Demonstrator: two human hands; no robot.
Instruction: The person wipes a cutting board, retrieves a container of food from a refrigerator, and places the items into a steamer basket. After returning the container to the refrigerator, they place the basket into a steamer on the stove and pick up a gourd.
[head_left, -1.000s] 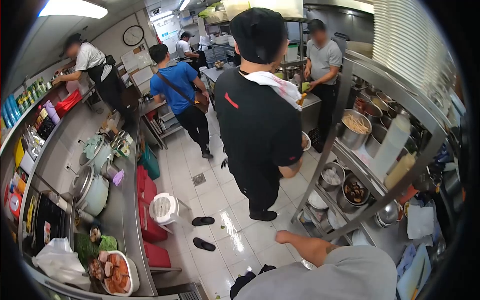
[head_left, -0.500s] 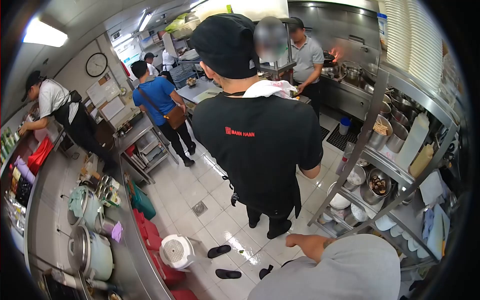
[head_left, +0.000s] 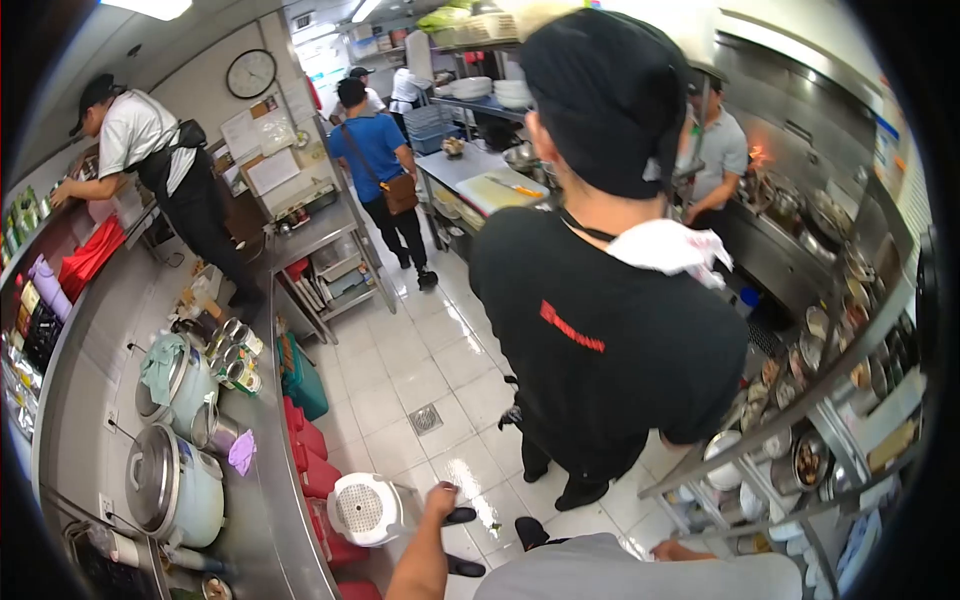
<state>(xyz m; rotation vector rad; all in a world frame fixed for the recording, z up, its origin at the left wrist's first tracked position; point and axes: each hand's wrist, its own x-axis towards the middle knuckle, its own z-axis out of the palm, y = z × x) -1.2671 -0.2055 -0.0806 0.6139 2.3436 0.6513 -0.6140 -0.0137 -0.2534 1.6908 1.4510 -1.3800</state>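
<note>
My left hand (head_left: 442, 498) hangs low at the bottom middle of the head view, its fingers loosely curled with nothing visible in them. It is nearest to the white plastic stool (head_left: 364, 508) and to the dark slippers (head_left: 464, 567) on the floor. At the lower right, my right hand (head_left: 674, 550) shows beside my grey shirt, close to the metal rack (head_left: 745, 478); its fingers are small and partly hidden. Directly in front stands a person in a black shirt (head_left: 620, 300) and black cap, back turned, a white cloth (head_left: 665, 248) over the shoulder.
Along the left, a steel counter (head_left: 270, 480) holds large lidded cookers (head_left: 175, 485) and cans. Red containers (head_left: 315, 460) stand below it. One person (head_left: 165, 150) leans over the far-left counter; another in blue (head_left: 378, 150) walks ahead. Flames rise at the stove (head_left: 770, 195), beside a cook.
The view has shifted closer to the person in black, who now appears farther right. My left arm has come into view, while my right hand sits lower and farther right. The person in blue is farther off.
</note>
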